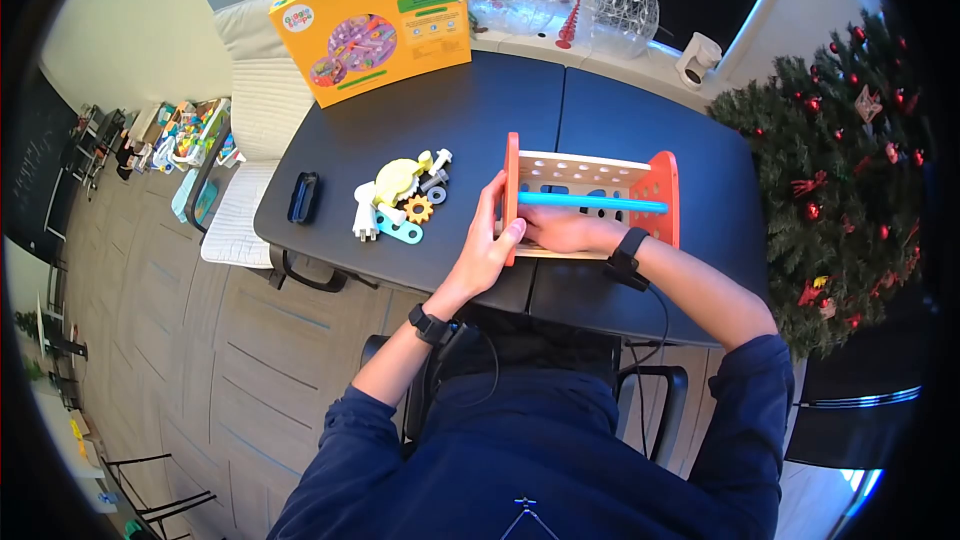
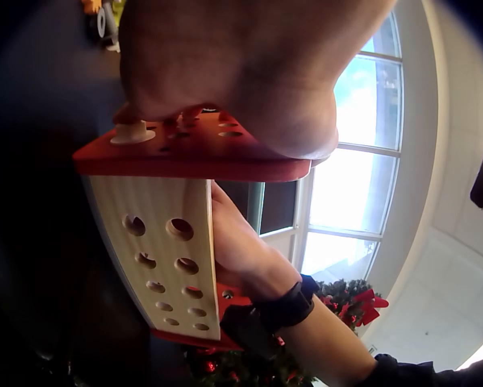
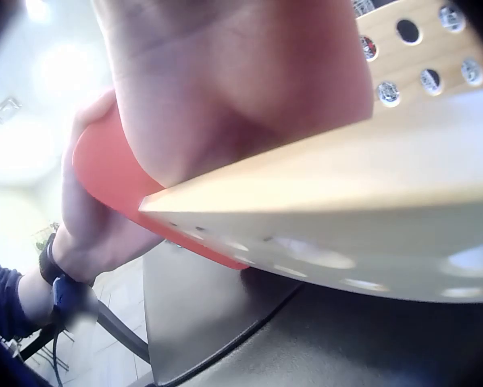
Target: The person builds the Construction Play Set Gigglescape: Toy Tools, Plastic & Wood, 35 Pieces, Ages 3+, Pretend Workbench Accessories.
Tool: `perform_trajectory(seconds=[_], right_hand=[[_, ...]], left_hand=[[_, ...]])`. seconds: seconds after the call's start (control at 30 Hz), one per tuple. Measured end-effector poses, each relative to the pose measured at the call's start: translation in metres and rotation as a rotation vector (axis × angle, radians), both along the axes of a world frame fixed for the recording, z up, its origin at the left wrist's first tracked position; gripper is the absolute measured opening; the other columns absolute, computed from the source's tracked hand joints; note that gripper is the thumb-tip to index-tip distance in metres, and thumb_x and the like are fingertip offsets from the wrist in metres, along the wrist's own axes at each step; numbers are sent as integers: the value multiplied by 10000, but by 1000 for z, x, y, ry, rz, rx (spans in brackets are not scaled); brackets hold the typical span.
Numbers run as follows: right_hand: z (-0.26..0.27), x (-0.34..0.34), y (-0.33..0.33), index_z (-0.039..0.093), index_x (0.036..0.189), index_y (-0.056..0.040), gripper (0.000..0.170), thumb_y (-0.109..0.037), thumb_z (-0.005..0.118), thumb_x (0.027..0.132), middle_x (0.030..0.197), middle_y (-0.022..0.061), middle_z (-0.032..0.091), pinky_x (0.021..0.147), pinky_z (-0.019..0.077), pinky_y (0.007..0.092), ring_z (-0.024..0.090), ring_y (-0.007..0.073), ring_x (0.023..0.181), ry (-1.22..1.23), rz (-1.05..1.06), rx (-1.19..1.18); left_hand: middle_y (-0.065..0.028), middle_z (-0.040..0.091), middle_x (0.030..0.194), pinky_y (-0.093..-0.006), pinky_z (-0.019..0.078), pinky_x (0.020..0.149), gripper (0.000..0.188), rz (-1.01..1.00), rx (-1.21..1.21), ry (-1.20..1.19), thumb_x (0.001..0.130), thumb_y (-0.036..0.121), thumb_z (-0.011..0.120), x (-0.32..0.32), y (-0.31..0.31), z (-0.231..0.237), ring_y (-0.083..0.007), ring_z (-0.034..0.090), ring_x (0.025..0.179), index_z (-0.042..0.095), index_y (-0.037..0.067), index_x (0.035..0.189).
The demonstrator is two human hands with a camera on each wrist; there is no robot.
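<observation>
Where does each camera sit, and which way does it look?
Head: worn on the head, looking forward and down at the black table. It shows the left hand, right hand, arms and dark blue clothes.
Left wrist: looks along the red-and-wood toy with holes, towards bright windows. Both hands show.
Right wrist: looks across the toy's pale wood at the red end. Both hands show.
All three share the toy and both hands.

on the table (image 1: 470,110), loose parts (image 1: 398,180) lie between tray (image 1: 303,198) and frame (image 1: 668,180), the carton (image 1: 425,30) behind them
</observation>
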State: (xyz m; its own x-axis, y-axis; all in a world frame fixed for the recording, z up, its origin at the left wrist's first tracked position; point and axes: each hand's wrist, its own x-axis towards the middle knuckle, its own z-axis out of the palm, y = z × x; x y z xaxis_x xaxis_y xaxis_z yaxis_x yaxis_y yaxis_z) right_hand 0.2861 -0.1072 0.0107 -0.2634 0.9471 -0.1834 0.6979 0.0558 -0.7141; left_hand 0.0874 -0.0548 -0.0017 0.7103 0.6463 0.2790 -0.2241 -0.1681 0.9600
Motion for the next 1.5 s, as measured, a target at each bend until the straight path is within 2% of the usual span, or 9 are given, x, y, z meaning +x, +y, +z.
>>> perform_trajectory(seconds=[0.5,0.6,0.77,0.87,0.97,1.1,1.17,1.33,1.5], right_hand=[[40,-11,-20,673,1298,-28,324,-244,607,1065,1280,238,707,1045,516,495,665,404,1217,-130,-41,75],[86,-26,-72,688,1250,-29,278,-200,634,1037,1181,227,730,957,554,501,703,407,1109,-335,-135,341],[157,-2,-136,698,1169,-13,203,-151,641,1031,1010,168,740,822,577,453,732,372,894,-134,-546,461],[154,46,-155,666,1219,-8,298,-267,585,1097,1071,194,708,888,549,432,708,310,976,-225,-774,646],[106,107,-169,616,1400,-41,551,-499,429,1154,1254,203,697,1003,538,448,693,282,1127,3,-1023,283],[85,101,-175,359,1683,-118,897,-776,229,1087,1599,176,512,1187,446,547,549,310,1427,682,-879,-189],[80,96,-171,361,1680,-116,888,-769,236,1091,1620,168,487,1190,441,548,517,299,1457,700,-833,-95],[100,79,-178,388,1667,-125,829,-725,230,1117,1628,135,469,1193,430,507,509,245,1438,929,-792,-49],[90,75,-180,373,1605,-81,668,-581,341,1164,1508,127,537,1139,460,459,561,227,1344,884,-794,159]], left_hand=[[-216,370,1663,-490,362,1232,809,-27,-51,61,1025,301,612,-5,-1,13,-336,358,1572,237,2,1676],[-218,363,1668,-491,341,1249,815,-34,-53,47,1025,300,614,-4,-2,11,-341,340,1587,227,7,1680],[-222,349,1677,-498,301,1280,815,-40,15,66,1023,289,618,-10,-5,15,-348,318,1600,226,10,1680],[-221,311,1694,-511,278,1292,847,-88,-91,56,1022,317,626,-11,-5,11,-343,280,1613,192,23,1687],[-215,270,1714,-529,251,1302,900,-159,-72,97,1029,396,633,-19,-6,20,-340,245,1626,143,43,1696],[-213,246,1722,-534,249,1302,944,-222,-5,141,1073,640,533,-30,-2,25,-347,226,1631,132,51,1694],[-217,274,1708,-531,251,1299,925,-258,-116,144,1066,758,374,-30,-2,20,-341,247,1619,211,56,1645],[-210,309,1710,-485,237,1306,740,-236,-231,46,1087,736,316,-33,0,36,-316,307,1597,342,102,1467],[-189,248,1779,-486,204,1317,687,-180,-296,-140,1136,641,306,-26,0,78,-326,317,1608,255,125,1586]])
